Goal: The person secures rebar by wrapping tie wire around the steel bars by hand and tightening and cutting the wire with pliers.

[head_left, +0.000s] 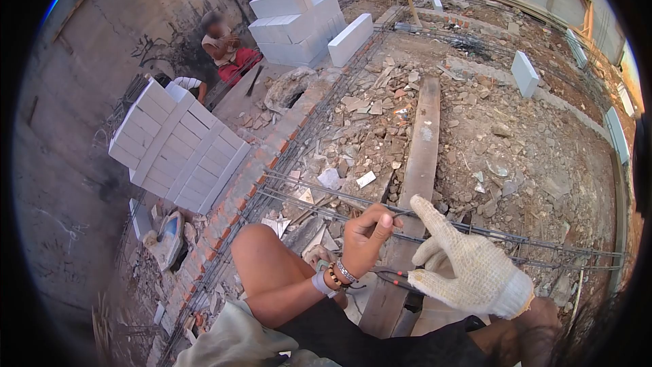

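My bare left hand [367,236], with bracelets and a pale band at the wrist, is closed in a pinch beside the steel rebar cage [326,198]. Whatever lies between its thumb and fingers is too small to make out. My right hand [468,263] wears a cream knitted glove. Its index finger stretches out over the bars and its thumb stands apart, so the hand is open. Just left of the gloved thumb shows a dark hand tool with orange-red marks [390,276]; its far end is hidden. Beneath both hands runs a long wooden plank [422,143].
Rubble [496,143] covers the ground around the plank. White blocks are stacked at the left [180,146] and farther back [295,27]. A brick-edged footing [272,153] with rebar runs diagonally. One person [227,51] sits by the wall; other people are farther off.
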`<state>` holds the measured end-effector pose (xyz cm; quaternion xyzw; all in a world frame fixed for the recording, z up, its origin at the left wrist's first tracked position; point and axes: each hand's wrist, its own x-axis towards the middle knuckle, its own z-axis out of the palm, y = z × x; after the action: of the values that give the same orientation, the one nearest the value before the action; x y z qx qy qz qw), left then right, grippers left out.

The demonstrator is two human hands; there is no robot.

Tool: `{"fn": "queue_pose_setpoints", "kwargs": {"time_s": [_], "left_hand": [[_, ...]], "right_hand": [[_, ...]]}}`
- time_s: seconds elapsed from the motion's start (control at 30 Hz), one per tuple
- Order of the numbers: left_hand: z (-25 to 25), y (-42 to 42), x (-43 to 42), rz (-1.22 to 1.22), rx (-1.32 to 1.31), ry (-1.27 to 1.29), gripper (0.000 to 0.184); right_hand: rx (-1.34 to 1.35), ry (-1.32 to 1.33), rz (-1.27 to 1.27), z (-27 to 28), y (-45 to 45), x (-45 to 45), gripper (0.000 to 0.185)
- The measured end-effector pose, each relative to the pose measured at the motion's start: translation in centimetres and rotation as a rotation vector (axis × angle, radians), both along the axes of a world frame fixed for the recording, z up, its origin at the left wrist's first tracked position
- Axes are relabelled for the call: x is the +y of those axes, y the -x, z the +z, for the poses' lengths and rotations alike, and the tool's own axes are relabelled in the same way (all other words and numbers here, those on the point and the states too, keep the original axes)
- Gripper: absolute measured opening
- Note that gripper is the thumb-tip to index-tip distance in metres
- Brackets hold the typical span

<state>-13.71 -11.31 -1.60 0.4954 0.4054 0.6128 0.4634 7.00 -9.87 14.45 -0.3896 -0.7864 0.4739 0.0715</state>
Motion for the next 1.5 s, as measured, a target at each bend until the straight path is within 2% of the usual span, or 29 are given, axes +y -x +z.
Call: {"fn": "queue_pose_setpoints", "kwargs": {"time_s": [0.13,0.23,0.53,0.73,0.83,0.93,1.03,1.23,1.43,1.5], "left_hand": [[0.0,-0.5,-0.2,0.05,0.009,-0.033,0.026],[0.3,-0.7,-0.4,0.123,0.053,-0.012,0.025],[-0.2,-0.9,-0.6,0.166,0.317,-0.151,0.015],[0.7,-0.7,-0.3,0.115,0.433,-0.005,0.016],[-0.9,-0.6,0.6,0.183,0.241,-0.03,0.019],[-0.4,-0.5,0.5,0.183,0.062,0.044,0.022],[-0.1,-0.6,-0.2,0.134,0.009,0.074,0.023],[-0.5,-0.4,-0.8,-0.061,0.312,-0.104,0.022],[-1.2,-1.0,0.0,0.032,0.201,-0.121,0.017],[-1.3,-1.0,0.1,0.062,0.053,-0.033,0.018]], "right_hand": [[-0.046,-0.005,-0.024,-0.1,0.0,0.2,0.09],[-0.047,0.094,-0.063,0.3,0.1,0.3,0.09],[0.076,0.117,-0.095,-1.7,-0.3,0.7,0.088],[0.065,0.128,-0.048,-1.1,0.0,0.6,0.082],[0.006,0.114,0.024,-1.1,0.1,0.2,0.085],[-0.095,-0.166,0.022,-1.3,0.4,-0.5,0.09],[-0.054,-0.095,-0.027,-1.2,0.3,-0.1,0.095],[0.091,0.07,-0.037,-1.9,-0.1,0.3,0.092],[0.044,0.077,0.068,-0.9,0.2,0.1,0.088],[0.006,0.035,0.063,-1.1,0.2,-0.2,0.089]]}}
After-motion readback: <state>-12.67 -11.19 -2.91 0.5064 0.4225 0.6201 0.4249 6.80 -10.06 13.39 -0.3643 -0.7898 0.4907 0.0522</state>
